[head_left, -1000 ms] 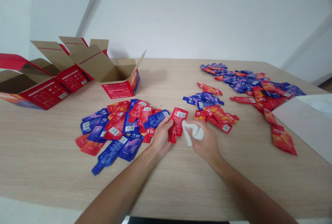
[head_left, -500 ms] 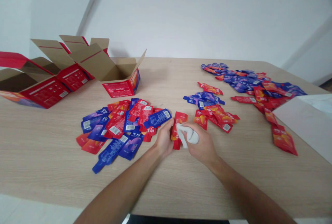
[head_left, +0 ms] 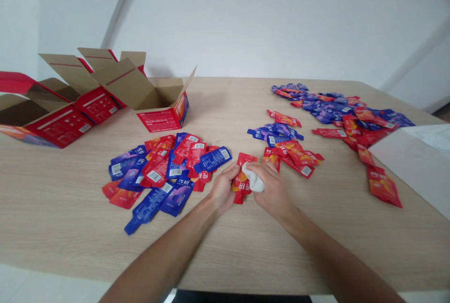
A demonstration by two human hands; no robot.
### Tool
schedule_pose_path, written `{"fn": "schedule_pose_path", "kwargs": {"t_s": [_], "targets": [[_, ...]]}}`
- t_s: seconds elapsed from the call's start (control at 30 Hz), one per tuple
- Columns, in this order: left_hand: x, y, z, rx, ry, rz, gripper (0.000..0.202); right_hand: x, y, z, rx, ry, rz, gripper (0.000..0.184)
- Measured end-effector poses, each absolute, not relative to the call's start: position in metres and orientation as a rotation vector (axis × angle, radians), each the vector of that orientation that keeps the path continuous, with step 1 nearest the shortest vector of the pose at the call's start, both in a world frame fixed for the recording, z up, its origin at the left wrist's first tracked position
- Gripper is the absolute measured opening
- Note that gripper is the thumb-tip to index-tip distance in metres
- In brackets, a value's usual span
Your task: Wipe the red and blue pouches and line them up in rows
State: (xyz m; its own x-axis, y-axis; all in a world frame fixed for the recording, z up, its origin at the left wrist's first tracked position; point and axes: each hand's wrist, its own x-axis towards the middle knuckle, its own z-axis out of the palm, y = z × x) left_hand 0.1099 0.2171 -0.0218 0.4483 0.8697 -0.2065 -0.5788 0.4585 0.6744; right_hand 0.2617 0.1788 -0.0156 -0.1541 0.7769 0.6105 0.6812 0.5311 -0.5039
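Observation:
A red pouch [head_left: 242, 186] with an orange print and a narrow spout end toward me is gripped at its left edge by my left hand [head_left: 223, 188]. My right hand [head_left: 272, 189] is closed around a bunched white cloth [head_left: 255, 182], which presses on the pouch's upper right face. To the left lies a heap of flat red and blue pouches [head_left: 161, 167], barcodes showing on several. Just right of my right hand sits a smaller group of red pouches [head_left: 297, 155], with blue pouches [head_left: 276, 132] behind it.
Open cardboard boxes, one near the middle [head_left: 158, 120] and others further left [head_left: 66, 125], stand with flaps up on the wooden table [head_left: 218, 256]. A long pile of red and blue pouches [head_left: 330, 106] stretches along the right, beside a white sheet-like object [head_left: 418, 162].
My right hand with the white cloth has shifted up slightly across the pouch, uncovering more of its lower print. My left hand keeps its hold on the pouch.

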Motion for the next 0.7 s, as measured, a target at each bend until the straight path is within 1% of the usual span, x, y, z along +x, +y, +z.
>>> {"fn": "schedule_pose_path", "kwargs": {"t_s": [0.13,0.2,0.27,0.37,0.5,0.6,0.7], "targets": [[0.109,0.215,-0.021,0.59,0.526,0.858,0.03,0.269,0.181,-0.013,-1.297,-1.777,0.058,0.055],[0.11,0.214,-0.02,0.578,0.503,0.805,0.032,0.269,0.181,-0.011,-1.281,-1.753,0.04,0.053],[0.11,0.214,-0.018,0.545,0.508,0.808,0.032,0.265,0.179,-0.01,-1.19,-1.839,0.103,0.054],[0.108,0.218,-0.015,0.507,0.535,0.846,0.038,0.25,0.172,-0.012,-1.061,-2.042,0.293,0.058],[0.107,0.224,-0.016,0.553,0.66,0.922,0.04,0.238,0.165,-0.013,-1.005,-2.114,0.451,0.054],[0.106,0.227,-0.019,0.833,0.847,1.074,0.04,0.247,0.17,-0.012,-1.099,-2.018,0.434,0.051],[0.098,0.23,-0.017,1.425,0.996,1.135,0.044,0.269,0.184,-0.013,-1.411,-1.844,0.273,0.043]]}}
